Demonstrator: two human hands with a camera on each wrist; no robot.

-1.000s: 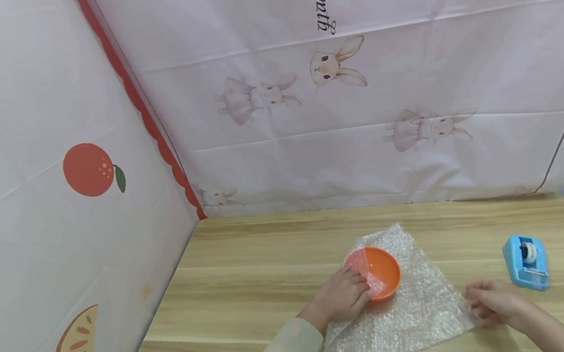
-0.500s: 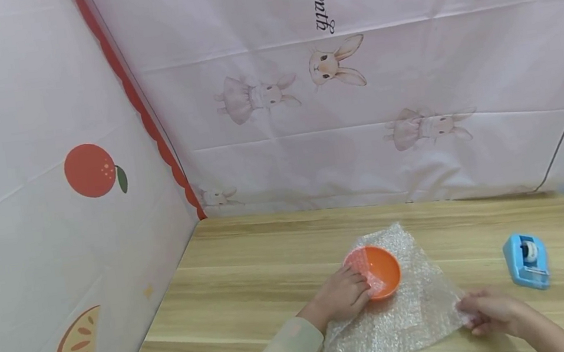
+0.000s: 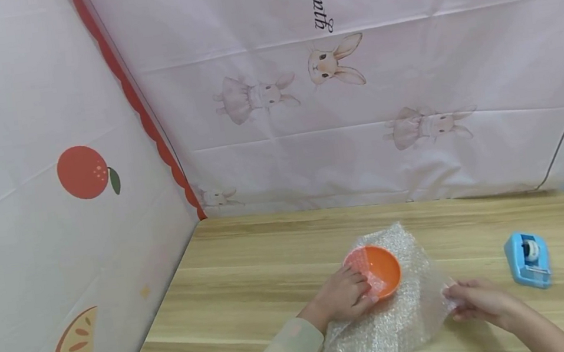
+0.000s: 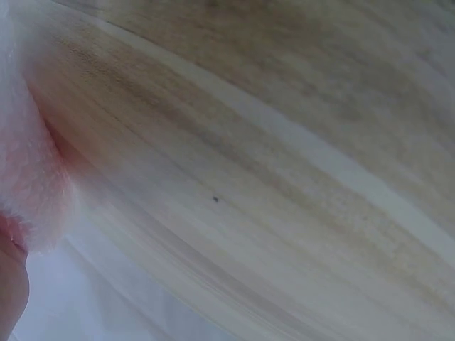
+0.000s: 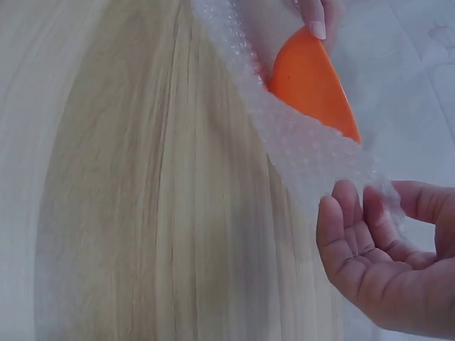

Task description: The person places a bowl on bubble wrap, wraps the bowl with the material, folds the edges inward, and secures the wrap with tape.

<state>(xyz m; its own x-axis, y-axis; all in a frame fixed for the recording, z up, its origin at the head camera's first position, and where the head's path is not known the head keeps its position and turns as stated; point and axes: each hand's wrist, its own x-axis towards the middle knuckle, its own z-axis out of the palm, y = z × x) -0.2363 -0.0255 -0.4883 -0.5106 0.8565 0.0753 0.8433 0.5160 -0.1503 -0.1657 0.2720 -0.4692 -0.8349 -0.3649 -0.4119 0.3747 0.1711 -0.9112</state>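
Observation:
An orange bowl sits on a sheet of bubble wrap, one flap of which is folded over the bowl's left side and into it. My left hand grips the bowl's left rim, holding that flap against it. On the right, my right hand pinches the sheet's right corner and holds it raised off the table. The right wrist view shows the lifted bubble wrap running from the right hand's fingers toward the bowl. In the left wrist view the bowl is out of sight.
A blue tape dispenser with a roll of tape stands on the wooden table, right of the wrap. Behind the table hangs a cloth with printed rabbits. Another printed cloth borders the left side.
My right hand has taken hold of the bubble wrap's right corner, then lifted it and drawn it left toward the bowl. The left hand stays at the bowl's left rim.

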